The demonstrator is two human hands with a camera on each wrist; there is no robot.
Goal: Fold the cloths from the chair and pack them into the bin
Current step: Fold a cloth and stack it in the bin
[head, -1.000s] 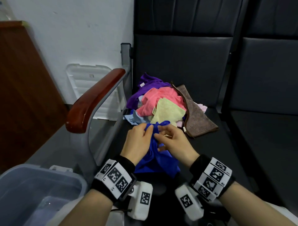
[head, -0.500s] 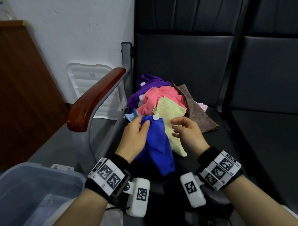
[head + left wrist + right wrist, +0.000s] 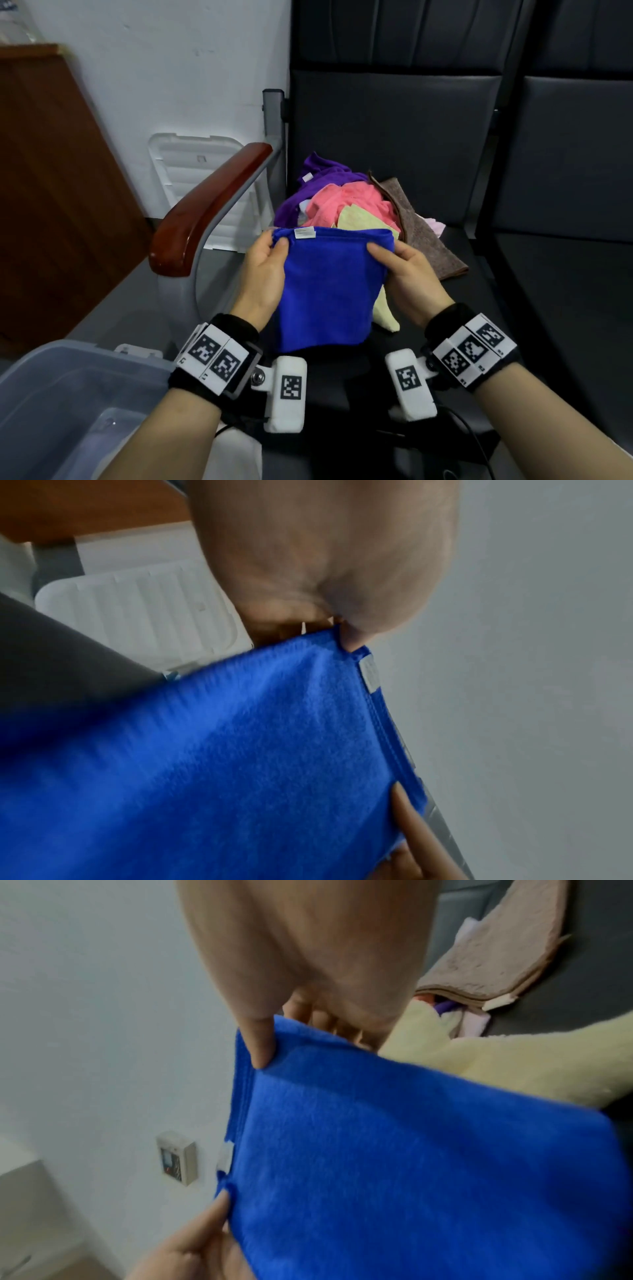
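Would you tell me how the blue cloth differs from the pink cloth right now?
The blue cloth is held up by the left hand and right hand, each pinching a top corner; the pink cloth lies untouched in the pile. The blue cloth hangs spread flat; the pink cloth is crumpled. Both look like soft towelling.

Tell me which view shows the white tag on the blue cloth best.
The head view: the white tag lies face-on at the blue cloth's top edge, near the left hand. Both wrist views catch it edge-on, blurred.
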